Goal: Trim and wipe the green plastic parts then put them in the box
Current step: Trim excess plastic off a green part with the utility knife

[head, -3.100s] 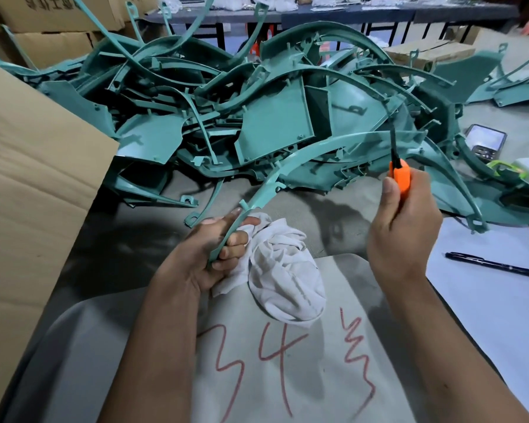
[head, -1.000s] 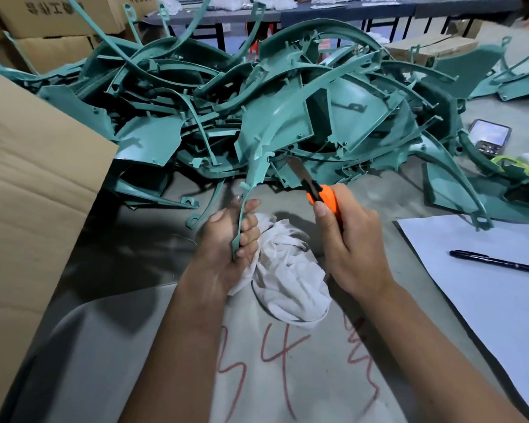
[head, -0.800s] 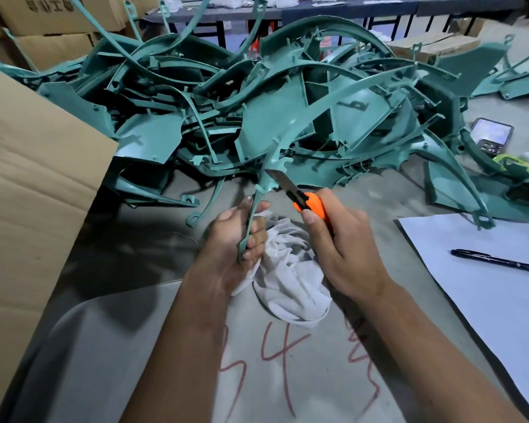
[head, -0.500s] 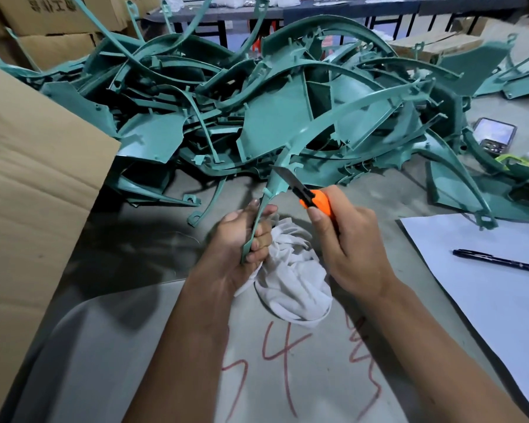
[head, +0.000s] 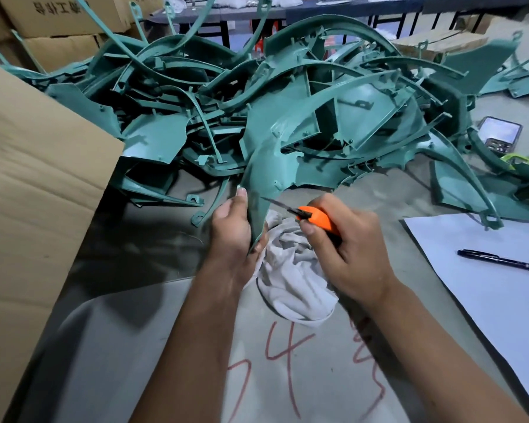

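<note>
My left hand grips the lower end of a long curved green plastic part, which rises up and to the right over the heap. A white cloth is bunched under that hand and partly pinned by it. My right hand holds an orange utility knife; its blade tip touches the part's edge just above my left fingers. A big tangled heap of green plastic parts fills the table behind. The open cardboard box flap stands at the left.
A white paper sheet with a black pen lies at the right. A phone sits far right among more green parts. A grey sheet with red writing lies under my forearms. Cardboard boxes are stacked at the back left.
The green part has turned in my left hand, showing its broad face. The knife blade has dropped lower and now lies nearly level against the part's edge.
</note>
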A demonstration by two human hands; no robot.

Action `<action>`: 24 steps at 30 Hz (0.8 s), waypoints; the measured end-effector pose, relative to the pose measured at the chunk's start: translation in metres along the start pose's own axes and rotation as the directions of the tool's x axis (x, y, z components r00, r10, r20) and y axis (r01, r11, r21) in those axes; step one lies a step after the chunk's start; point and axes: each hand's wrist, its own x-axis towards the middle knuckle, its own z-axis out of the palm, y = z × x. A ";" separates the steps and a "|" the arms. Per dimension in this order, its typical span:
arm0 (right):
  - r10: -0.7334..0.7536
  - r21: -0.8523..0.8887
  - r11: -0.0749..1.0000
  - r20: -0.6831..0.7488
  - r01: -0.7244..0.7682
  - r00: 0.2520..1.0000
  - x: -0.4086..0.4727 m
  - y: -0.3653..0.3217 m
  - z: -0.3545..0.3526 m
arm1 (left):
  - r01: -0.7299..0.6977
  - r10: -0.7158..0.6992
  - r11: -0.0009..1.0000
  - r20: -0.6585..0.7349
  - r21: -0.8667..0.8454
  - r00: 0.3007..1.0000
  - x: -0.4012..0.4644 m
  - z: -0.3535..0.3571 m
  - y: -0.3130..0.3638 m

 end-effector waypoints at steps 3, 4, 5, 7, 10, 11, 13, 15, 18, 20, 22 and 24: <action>0.000 -0.038 0.999 0.091 0.004 0.996 -0.001 0.002 0.003 | -0.003 0.001 1.000 -0.071 -0.024 0.998 0.001 0.003 -0.001; -0.002 -0.044 0.999 0.115 0.007 0.993 -0.001 0.002 0.003 | -0.006 0.002 0.999 -0.077 -0.051 0.997 0.001 0.004 0.000; -0.001 -0.050 0.999 0.134 0.008 0.991 -0.001 0.003 0.004 | -0.009 0.004 0.997 -0.076 -0.077 0.997 0.002 0.005 0.000; 0.010 -0.050 0.999 0.155 -0.002 0.988 -0.001 0.005 0.004 | -0.011 0.003 0.995 -0.082 -0.100 0.997 0.003 0.007 0.002; 0.014 -0.035 0.999 0.169 -0.008 0.986 0.000 0.007 0.002 | -0.012 0.004 0.997 -0.105 -0.074 0.994 0.005 0.008 0.003; 0.012 -0.038 0.999 0.167 -0.006 0.986 0.000 0.007 0.002 | -0.011 0.005 0.998 -0.105 -0.064 0.994 0.005 0.007 0.003; 0.028 -0.056 0.998 0.136 -0.020 0.990 0.000 0.008 0.000 | 0.007 -0.011 0.999 -0.083 -0.050 0.996 0.005 0.005 0.003; 0.057 -0.098 0.994 0.074 -0.049 0.996 0.000 0.010 -0.002 | 0.040 -0.042 0.998 -0.054 -0.039 0.998 0.006 0.002 0.002; 0.064 -0.186 0.980 -0.063 -0.074 0.996 0.000 0.012 -0.006 | 0.059 -0.060 0.998 -0.056 -0.021 0.997 0.007 -0.002 0.002; 0.078 -0.186 0.976 -0.181 -0.112 0.980 0.002 0.013 -0.008 | 0.056 -0.055 0.998 -0.088 0.005 0.995 0.008 -0.003 0.002; 0.078 -0.144 0.982 -0.260 -0.118 0.963 0.004 0.013 -0.011 | 0.042 -0.041 0.999 -0.137 0.004 0.990 0.008 -0.004 0.001; 0.042 -0.110 0.992 -0.202 -0.065 0.979 0.004 0.012 -0.011 | 0.028 -0.026 1.000 -0.182 0.005 0.983 0.009 -0.004 0.002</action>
